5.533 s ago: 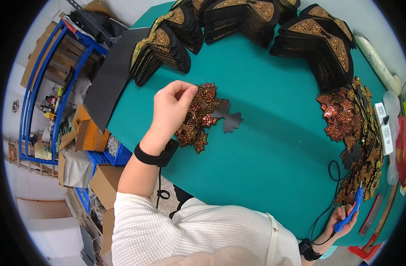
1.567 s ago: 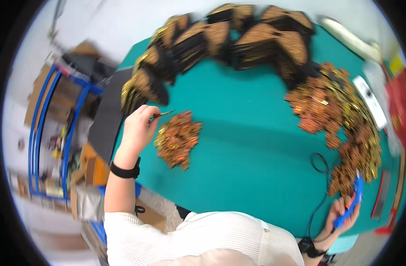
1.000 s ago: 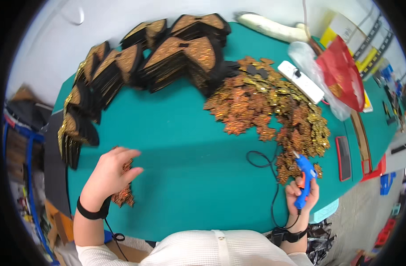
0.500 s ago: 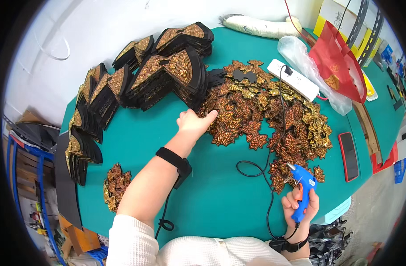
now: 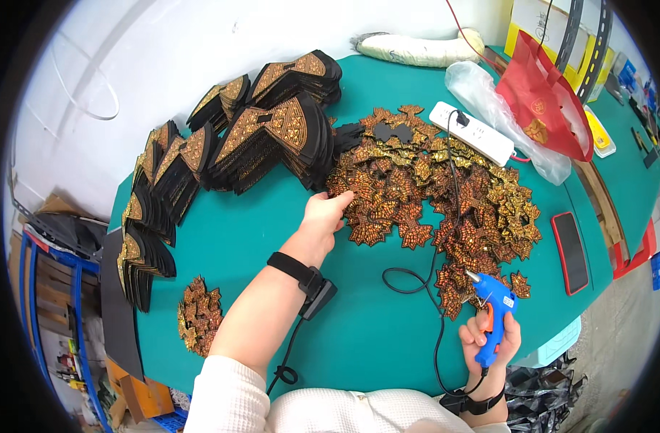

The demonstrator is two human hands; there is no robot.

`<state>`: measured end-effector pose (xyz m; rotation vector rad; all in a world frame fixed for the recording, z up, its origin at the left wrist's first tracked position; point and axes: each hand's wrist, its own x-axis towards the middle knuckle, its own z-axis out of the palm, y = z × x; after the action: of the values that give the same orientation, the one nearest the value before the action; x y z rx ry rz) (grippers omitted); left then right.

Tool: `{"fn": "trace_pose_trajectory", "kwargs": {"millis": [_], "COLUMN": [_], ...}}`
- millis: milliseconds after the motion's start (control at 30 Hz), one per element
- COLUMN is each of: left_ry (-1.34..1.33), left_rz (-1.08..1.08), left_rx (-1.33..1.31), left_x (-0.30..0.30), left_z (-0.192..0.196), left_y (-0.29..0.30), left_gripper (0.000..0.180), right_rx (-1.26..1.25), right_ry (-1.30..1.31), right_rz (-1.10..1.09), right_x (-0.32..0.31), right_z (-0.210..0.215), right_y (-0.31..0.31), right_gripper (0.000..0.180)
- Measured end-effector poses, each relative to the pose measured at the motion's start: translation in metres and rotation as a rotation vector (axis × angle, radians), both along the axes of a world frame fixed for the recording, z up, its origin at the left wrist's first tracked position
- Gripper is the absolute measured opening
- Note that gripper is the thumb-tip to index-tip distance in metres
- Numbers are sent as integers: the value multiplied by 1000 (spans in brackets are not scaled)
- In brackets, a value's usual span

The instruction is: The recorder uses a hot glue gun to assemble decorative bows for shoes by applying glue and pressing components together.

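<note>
My left hand (image 5: pixel 324 216) reaches to the near-left edge of a large pile of beaded, bow-shaped patches (image 5: pixel 388 184) in copper and gold. Its thumb lies against the patches; most of the fingers are hidden, so whether they grip one does not show. In my right hand (image 5: pixel 490 338) is a blue hot glue gun (image 5: pixel 496 307) with an orange trigger, its nozzle pointing up and left over the pile's lower end. Just beyond my left hand stand stacks of black fabric bow pieces (image 5: pixel 272 133) with gold beading.
A smaller heap of patches (image 5: pixel 200 316) lies left of my left forearm. The glue gun's black cord (image 5: pixel 437 339) loops across the green table (image 5: pixel 359 317). A white power strip (image 5: pixel 473 133), plastic bag (image 5: pixel 468 86), red bag (image 5: pixel 543 101) and red-edged phone (image 5: pixel 569 252) are at the right.
The view has shifted slightly. My left hand has moved a little toward the right, its thumb now against the pile's edge. The right hand still holds the glue gun in about the same place.
</note>
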<state>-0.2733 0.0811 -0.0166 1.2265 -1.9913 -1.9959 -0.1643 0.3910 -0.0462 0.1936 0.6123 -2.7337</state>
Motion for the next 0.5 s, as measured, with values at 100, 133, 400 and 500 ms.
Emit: {"fn": "trace_pose_trajectory", "kwargs": {"millis": [100,133,400,500], "left_ry": [-81,-93,86,-17], "left_rz": [-16,-105,-65,30], "left_rx": [-92,-48,68,15], "left_x": [-8,-6,4,-3], "left_z": [-2,10,10,12], "left_y": [3,6,11,4], "left_gripper": [73,73,86,57], "right_rx": [14,17,23,18], "right_ry": [3,4,-27,-33], "right_rz": [-4,-2,-29,-34], "right_x": [0,0,-1,0], "right_z": [2,1,-3,-1], "right_y": [0,1,1,-1], "right_gripper": [39,39,35,34]}}
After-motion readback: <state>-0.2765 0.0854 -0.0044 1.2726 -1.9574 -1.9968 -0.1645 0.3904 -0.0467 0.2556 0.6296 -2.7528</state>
